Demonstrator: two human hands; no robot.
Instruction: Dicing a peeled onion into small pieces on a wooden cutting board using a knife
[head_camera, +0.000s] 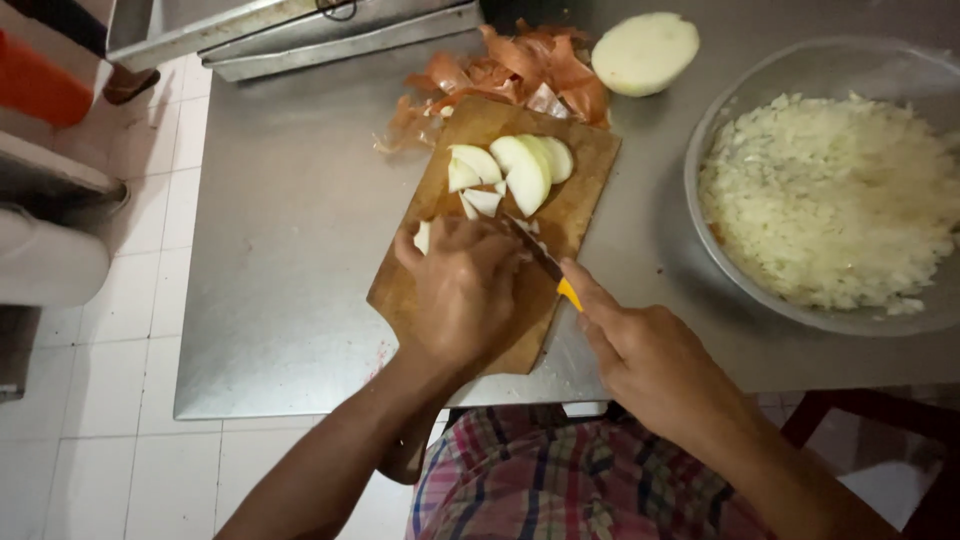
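We see the onion piece (424, 237) near the middle of the wooden cutting board (470, 130), mostly hidden under our left hand (462, 285). That hand lies palm down, fingers curled over the piece and pressing it to the board, with the forearm coming up from the lower left. Our right hand (650, 355) is closed around the yellow handle of a knife (545, 262), index finger stretched along the top; the blade slants up and left toward the fingers of the left hand. Just beyond the hands, peeled onion wedges (515, 168) lie together on the far half of the board. Behind the board sits a heap of onion skins (520, 65), and beside it a peeled half onion (645, 52). To the right on the steel table (290, 220) stands a wide bowl (700, 150) full of chopped onion (830, 200).
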